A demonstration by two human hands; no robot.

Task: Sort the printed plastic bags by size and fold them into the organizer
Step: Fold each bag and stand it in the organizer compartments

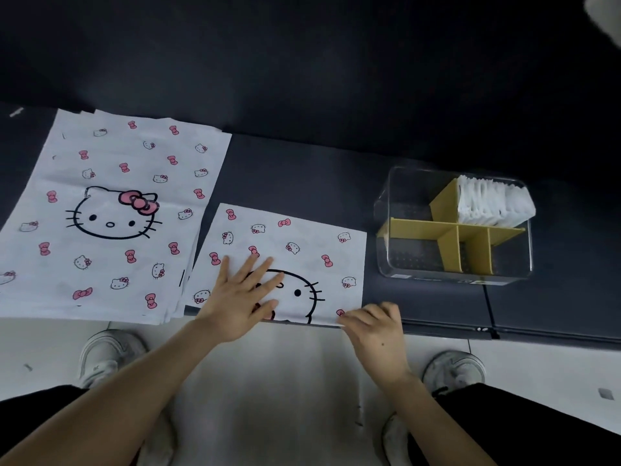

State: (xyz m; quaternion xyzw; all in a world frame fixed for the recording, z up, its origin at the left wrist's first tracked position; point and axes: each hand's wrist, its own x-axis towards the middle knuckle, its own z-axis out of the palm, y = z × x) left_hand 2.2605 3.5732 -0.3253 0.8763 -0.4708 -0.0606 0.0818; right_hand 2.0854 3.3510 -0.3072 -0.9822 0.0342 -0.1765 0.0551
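Note:
A stack of large white plastic bags (114, 210) printed with cat faces and pink bows lies flat at the left of the dark table. Right of it lies a smaller bag (302, 243), folded in half along the table's near edge. My left hand (242, 294) presses flat on it with fingers spread. My right hand (373, 326) has curled fingers on the bag's near right corner at the fold. A clear organizer (453, 267) with yellow dividers (423, 225) stands at the right; its far right compartment holds several folded white bags (490, 203).
The dark table (302, 169) runs left to right, its near edge just past my hands. Below it are a pale tiled floor, my white shoes (107, 354) and dark trouser legs. A black cable (489, 307) runs from the organizer over the edge.

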